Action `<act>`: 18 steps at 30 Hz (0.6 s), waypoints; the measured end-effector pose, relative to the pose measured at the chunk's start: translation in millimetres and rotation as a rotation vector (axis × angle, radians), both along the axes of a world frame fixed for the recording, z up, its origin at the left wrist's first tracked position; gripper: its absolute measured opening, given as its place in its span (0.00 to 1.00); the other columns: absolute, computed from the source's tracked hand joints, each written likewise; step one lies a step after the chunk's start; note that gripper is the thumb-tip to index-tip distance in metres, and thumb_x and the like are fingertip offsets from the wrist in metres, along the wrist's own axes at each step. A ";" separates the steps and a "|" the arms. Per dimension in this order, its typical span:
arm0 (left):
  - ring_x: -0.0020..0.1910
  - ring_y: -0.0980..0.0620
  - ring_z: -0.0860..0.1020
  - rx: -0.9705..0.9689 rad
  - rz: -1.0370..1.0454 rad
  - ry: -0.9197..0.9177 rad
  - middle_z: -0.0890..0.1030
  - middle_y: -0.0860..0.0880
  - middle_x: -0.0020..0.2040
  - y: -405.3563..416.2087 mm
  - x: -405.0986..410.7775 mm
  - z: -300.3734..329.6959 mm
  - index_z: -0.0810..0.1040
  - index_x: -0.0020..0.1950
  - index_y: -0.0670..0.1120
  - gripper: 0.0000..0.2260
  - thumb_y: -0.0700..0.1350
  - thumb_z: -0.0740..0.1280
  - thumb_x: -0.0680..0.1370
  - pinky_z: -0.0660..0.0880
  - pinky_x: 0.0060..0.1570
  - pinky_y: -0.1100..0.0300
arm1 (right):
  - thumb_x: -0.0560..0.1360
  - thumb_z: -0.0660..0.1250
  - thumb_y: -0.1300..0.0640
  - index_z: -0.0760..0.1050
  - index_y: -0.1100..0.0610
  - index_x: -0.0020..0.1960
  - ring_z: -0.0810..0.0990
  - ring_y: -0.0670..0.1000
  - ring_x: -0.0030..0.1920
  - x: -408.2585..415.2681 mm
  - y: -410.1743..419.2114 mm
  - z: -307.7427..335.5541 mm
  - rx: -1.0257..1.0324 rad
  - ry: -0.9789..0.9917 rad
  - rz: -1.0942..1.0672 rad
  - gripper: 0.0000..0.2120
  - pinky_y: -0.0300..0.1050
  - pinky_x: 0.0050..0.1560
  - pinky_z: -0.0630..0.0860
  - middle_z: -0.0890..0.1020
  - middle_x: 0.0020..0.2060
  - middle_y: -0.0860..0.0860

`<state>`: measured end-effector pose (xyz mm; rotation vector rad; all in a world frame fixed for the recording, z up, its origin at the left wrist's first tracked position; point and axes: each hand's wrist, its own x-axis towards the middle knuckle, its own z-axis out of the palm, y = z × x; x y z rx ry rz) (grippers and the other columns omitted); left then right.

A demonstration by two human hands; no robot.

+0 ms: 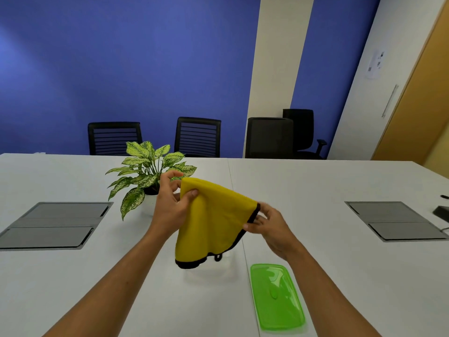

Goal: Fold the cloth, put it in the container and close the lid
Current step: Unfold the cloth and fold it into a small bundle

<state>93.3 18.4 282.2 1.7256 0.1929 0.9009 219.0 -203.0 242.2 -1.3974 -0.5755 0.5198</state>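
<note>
A yellow cloth (211,222) with a black hem hangs in the air above the white table (73,276). My left hand (172,203) pinches its upper left corner between thumb and fingers. My right hand (269,227) grips the hemmed right corner, a little lower. The cloth sags between both hands and its bottom edge dangles just above a clear container (213,273), which is faint and mostly hidden behind the cloth. A translucent green lid (275,295) lies flat on the table to the right of the container, below my right forearm.
A potted plant (145,171) stands just behind my left hand. Grey cable hatches sit flush in the table at left (53,224) and right (393,220). A dark device (441,212) lies at the right edge. Black chairs (198,137) line the far side.
</note>
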 end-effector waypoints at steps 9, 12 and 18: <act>0.49 0.43 0.83 -0.087 -0.096 0.070 0.82 0.45 0.56 -2.6 2.2 3.0 0.69 0.54 0.60 0.16 0.43 0.71 0.75 0.82 0.46 0.46 | 0.77 0.64 0.53 0.67 0.52 0.67 0.78 0.54 0.61 -14.3 17.3 -24.0 0.089 0.113 -0.057 0.20 0.56 0.58 0.77 0.77 0.64 0.51; 0.47 0.45 0.84 -0.168 -0.105 0.071 0.84 0.49 0.52 -1.2 1.3 0.4 0.70 0.54 0.60 0.16 0.43 0.71 0.75 0.82 0.43 0.49 | 0.71 0.71 0.54 0.69 0.53 0.68 0.79 0.53 0.61 -24.7 20.1 -35.9 0.054 0.082 0.024 0.27 0.56 0.58 0.78 0.79 0.63 0.52; 0.48 0.47 0.82 -0.247 -0.074 0.240 0.83 0.51 0.52 13.8 -2.6 -13.5 0.71 0.59 0.54 0.15 0.43 0.70 0.76 0.81 0.43 0.51 | 0.75 0.68 0.62 0.72 0.57 0.65 0.80 0.55 0.59 -25.2 19.1 -45.3 0.056 0.178 0.023 0.19 0.55 0.58 0.78 0.80 0.61 0.54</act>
